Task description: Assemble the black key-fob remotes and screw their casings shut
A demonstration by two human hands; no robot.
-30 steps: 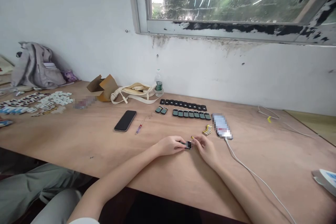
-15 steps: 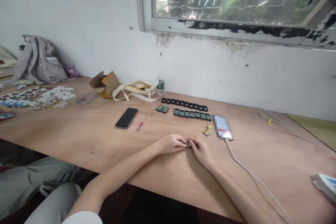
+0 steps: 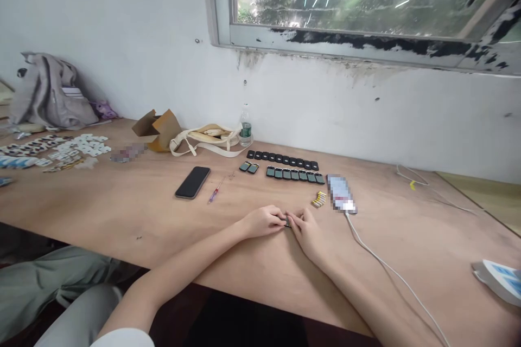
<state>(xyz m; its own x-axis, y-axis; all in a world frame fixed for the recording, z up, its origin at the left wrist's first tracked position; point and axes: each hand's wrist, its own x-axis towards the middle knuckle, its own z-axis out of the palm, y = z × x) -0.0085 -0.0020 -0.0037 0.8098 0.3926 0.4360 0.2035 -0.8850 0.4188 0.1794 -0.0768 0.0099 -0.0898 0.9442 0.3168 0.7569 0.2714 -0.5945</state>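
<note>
A small black electronic device [image 3: 287, 223] is pinched between my two hands near the table's front edge, mostly covered by fingers. My left hand [image 3: 262, 222] grips its left side with thumb and fingers together. On the other side my right hand [image 3: 310, 234] closes on it, fingertips pressing over its top. Beyond the hands lies a row of similar devices with grey screens [image 3: 294, 174], and two more [image 3: 248, 167] sit to their left. Behind them runs a line of black covers [image 3: 282, 159]. Several small yellow-and-silver batteries [image 3: 319, 199] lie just past my right hand.
A phone with a lit screen [image 3: 341, 193] trails a white cable [image 3: 391, 268]. Leftward are a dark phone [image 3: 192, 182], a screwdriver [image 3: 215, 192], an open cardboard box [image 3: 158, 133], a cream bag [image 3: 207, 141] and a bottle [image 3: 245, 129]. White parts [image 3: 83, 146] spread at far left.
The fingers of my right hand have shifted over the top of the device, hiding the yellow bit that showed on it. The whole view has turned slightly right.
</note>
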